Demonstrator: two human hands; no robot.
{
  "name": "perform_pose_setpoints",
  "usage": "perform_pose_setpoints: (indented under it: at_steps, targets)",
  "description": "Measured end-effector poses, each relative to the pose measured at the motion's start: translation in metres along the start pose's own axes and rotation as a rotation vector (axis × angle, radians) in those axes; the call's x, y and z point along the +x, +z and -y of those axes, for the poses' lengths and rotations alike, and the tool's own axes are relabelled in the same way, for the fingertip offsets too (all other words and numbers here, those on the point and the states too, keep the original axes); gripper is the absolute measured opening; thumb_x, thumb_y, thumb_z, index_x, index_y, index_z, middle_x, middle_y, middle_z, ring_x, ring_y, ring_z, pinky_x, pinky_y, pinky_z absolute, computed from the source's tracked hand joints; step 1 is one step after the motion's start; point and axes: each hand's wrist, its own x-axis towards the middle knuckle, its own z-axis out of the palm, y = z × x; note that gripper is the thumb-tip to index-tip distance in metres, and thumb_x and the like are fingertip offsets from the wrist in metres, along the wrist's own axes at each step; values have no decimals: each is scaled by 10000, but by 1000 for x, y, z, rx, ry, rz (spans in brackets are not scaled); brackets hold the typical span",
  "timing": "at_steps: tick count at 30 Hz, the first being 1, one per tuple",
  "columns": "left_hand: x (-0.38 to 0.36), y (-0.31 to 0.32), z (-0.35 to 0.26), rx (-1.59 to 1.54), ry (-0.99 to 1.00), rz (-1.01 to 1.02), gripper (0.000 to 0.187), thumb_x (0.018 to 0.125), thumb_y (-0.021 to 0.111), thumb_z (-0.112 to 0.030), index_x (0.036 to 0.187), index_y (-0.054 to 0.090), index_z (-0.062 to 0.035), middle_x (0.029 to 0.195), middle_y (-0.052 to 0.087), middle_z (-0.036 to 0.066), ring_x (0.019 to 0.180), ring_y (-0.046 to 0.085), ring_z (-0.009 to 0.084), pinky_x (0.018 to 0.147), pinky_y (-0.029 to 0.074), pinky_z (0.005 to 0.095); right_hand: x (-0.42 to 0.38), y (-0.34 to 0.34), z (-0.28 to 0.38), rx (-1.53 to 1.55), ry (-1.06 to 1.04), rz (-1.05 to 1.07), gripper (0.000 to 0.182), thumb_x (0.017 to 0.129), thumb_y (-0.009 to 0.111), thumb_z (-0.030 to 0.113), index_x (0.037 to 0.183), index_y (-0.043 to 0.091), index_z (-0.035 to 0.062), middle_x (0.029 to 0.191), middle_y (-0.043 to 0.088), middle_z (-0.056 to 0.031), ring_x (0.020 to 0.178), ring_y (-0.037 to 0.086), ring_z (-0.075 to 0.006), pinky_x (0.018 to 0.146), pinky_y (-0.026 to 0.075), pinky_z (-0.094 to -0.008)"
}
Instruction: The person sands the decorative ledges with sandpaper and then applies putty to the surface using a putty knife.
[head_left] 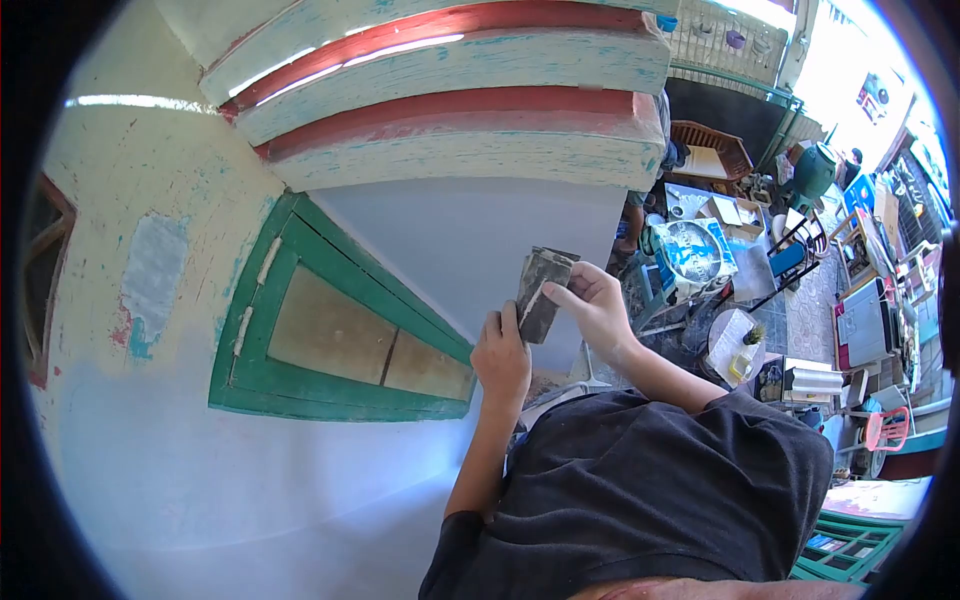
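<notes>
A dark grey, dusty piece of sandpaper (pixel 541 318), folded into a flat rectangle, is between my two hands in front of the green door. My left hand (pixel 502 355) grips its lower left edge with curled fingers. From the right, my right hand (pixel 598 308) pinches it, thumb lying across its face and fingers behind. Pale dust shows along one edge of the sheet. What lies inside the fold, if anything, is hidden.
Beside me on the left is a green-framed door (pixel 250 350) in a patchy painted wall (pixel 130 400). Overhead run pale and red stepped beams (pixel 450 140). To the right, lower down, stand a cluttered table (pixel 745 280), a wooden bench (pixel 715 145) and a pink chair (pixel 886 430).
</notes>
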Motion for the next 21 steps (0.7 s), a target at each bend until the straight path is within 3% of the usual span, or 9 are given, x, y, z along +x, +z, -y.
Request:
perform_pose_setpoints:
  at_steps: [4, 9, 10, 12, 13, 14, 18, 20, 21]
  targets:
    - [-4, 7, 5, -126, -172, 81, 364, 876, 738, -138, 1198, 591, -55, 1072, 656, 145, 871, 702, 378, 673, 563, 480, 9, -9, -9, 252, 112, 20, 215, 982, 690, 42, 1181, 661, -33, 1101, 743, -91, 952, 698, -121, 894, 553, -297]
    - [-26, 41, 44, -303, -384, 136, 292, 942, 753, -303, 908, 660, -29, 769, 659, 183, 846, 697, 420, 693, 518, 504, 14, -13, -2, 443, 166, 26, 197, 979, 647, 24, 1170, 665, -23, 1122, 733, -82, 1001, 688, -141, 954, 534, -330]
    - [-26, 38, 49, -372, -472, 165, 363, 985, 725, -318, 783, 631, -32, 626, 593, 107, 719, 686, 337, 669, 497, 452, 14, -13, -3, 427, 162, 16, 190, 975, 643, 20, 1159, 665, -22, 1126, 728, -82, 1011, 674, -129, 961, 520, -324]
    - [-38, 47, 77, -622, -622, 243, 382, 1005, 706, -330, 774, 607, -42, 630, 572, 60, 652, 637, 254, 608, 464, 409, 13, -15, -7, 410, 142, 10, 184, 970, 639, 16, 1149, 666, -20, 1129, 723, -82, 1021, 660, -118, 968, 507, -317]
    - [-42, 51, 86, -868, -771, 323, 402, 1025, 686, -343, 766, 583, -53, 633, 552, 13, 586, 588, 171, 547, 431, 367, 11, -18, -10, 263, 103, 57, 172, 967, 650, 16, 1136, 663, -15, 1102, 718, -70, 1000, 651, -106, 939, 507, -304]
    - [-38, 37, 74, -1110, -880, 294, 449, 1054, 627, -433, 736, 535, -131, 655, 543, -31, 481, 368, 14, 406, 228, 223, 9, -19, -11, 116, 55, 103, 161, 964, 660, 17, 1123, 661, -9, 1075, 712, -59, 979, 642, -94, 910, 507, -290]
    - [-20, 2, 46, -1399, -976, 232, 477, 1063, 554, -532, 832, 544, -114, 706, 594, 24, 487, 455, 55, 404, 309, 232, 2, -20, -21, -194, 48, 295, 167, 916, 748, 55, 1059, 672, 11, 935, 680, -25, 887, 627, -88, 778, 519, -276]
    - [-8, 4, 35, -1480, -1185, 50, 491, 1058, 542, -559, 865, 550, -108, 722, 569, 21, 523, 479, 77, 425, 346, 239, 2, -16, -25, -387, -206, 384, 181, 896, 758, 67, 1051, 692, 2, 937, 712, -72, 889, 675, -136, 789, 541, -299]
    - [-5, 0, 34, -1492, -1149, 53, 491, 1058, 542, -559, 865, 550, -108, 722, 569, 21, 523, 479, 77, 425, 346, 239, 2, -17, -22, -442, -258, 449, 202, 875, 750, 51, 1065, 700, 1, 983, 722, -104, 938, 695, -187, 826, 553, -325]
